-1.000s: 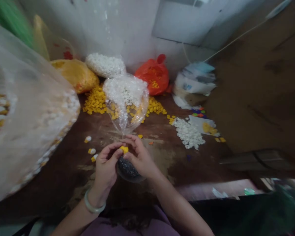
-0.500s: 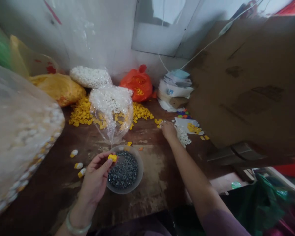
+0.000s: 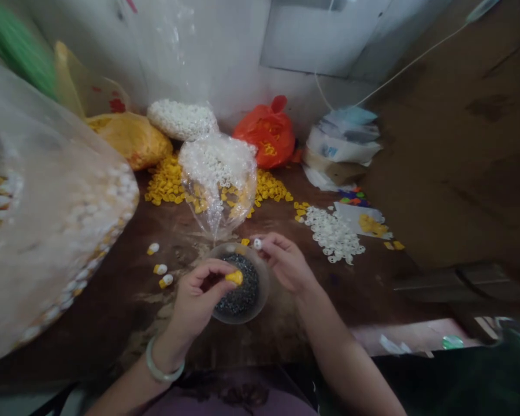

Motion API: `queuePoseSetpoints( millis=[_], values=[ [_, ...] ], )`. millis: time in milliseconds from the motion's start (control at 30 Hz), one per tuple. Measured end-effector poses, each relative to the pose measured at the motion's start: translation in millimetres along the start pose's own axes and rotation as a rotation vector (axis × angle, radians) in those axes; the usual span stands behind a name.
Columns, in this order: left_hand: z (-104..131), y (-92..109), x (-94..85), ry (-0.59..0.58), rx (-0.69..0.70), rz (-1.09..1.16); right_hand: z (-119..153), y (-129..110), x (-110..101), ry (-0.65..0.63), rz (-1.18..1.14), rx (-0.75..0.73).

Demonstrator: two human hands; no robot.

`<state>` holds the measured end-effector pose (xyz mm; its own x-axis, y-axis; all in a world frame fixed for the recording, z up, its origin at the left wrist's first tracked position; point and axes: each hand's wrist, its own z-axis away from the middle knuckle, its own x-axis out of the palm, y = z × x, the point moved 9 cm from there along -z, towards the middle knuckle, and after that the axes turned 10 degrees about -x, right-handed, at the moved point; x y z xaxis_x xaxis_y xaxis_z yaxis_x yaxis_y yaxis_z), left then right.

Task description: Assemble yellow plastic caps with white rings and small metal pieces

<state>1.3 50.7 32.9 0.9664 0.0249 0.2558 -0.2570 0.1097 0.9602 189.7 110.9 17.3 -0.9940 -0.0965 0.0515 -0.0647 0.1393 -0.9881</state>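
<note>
Between the thumb and fingers of my left hand (image 3: 201, 297) is a small yellow plastic piece (image 3: 234, 278), held above the bowl (image 3: 262, 292). Small dark beads (image 3: 245, 289) fill that bowl. My right hand (image 3: 286, 263) pinches a small white plastic piece (image 3: 257, 244) with dark marks, near the bowl's upper right rim. A loose yellow piece (image 3: 245, 242) lies just behind the bowl. To the left are several joined white-and-yellow pieces (image 3: 160, 269) on the table. A spread of white pieces (image 3: 335, 234) lies to the right of my right hand.
A large clear bag (image 3: 69, 173) of white-and-yellow pieces bulges at left. Behind the bowl lies an open clear bag (image 3: 219, 167) of white pieces on a yellow heap (image 3: 162, 182). A red bag (image 3: 266, 136) and a paper stack (image 3: 342, 147) stand by the wall; cardboard (image 3: 459, 173) rises at right.
My right hand has come from the white pieces back to the bowl, now holding one white piece. My left hand still holds the yellow piece. The view has shifted.
</note>
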Motion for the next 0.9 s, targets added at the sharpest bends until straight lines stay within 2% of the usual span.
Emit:
queuePoseSetpoints(
  millis=[67, 100, 200, 567, 767, 833, 900],
  values=[
    [5, 14, 2.0, -0.009, 0.127, -0.12, 20, -1, 41, -0.061, -0.31, 0.105],
    [7, 20, 1.0, 0.005, 0.184, -0.171, 27, -3, 55, -0.074, -0.396, 0.136],
    [14, 31, -5.1, 0.057, 0.302, -0.273, 38, -7, 74, -0.08, -0.482, 0.156],
    [23, 36, -11.8, 0.119, 0.385, -0.281, 45, -23, 68, -0.03, -0.241, -0.011],
    [22, 34, -8.9, 0.072, 0.392, -0.28, 47, -25, 72, -0.08, -0.167, -0.056],
    [22, 31, -10.6, 0.079, 0.376, -0.261, 47, -28, 75, -0.12, -0.148, -0.081],
    [19, 23, -15.2, 0.104, 0.293, -0.194, 45, -34, 74, -0.146, -0.076, -0.143]
  ],
)
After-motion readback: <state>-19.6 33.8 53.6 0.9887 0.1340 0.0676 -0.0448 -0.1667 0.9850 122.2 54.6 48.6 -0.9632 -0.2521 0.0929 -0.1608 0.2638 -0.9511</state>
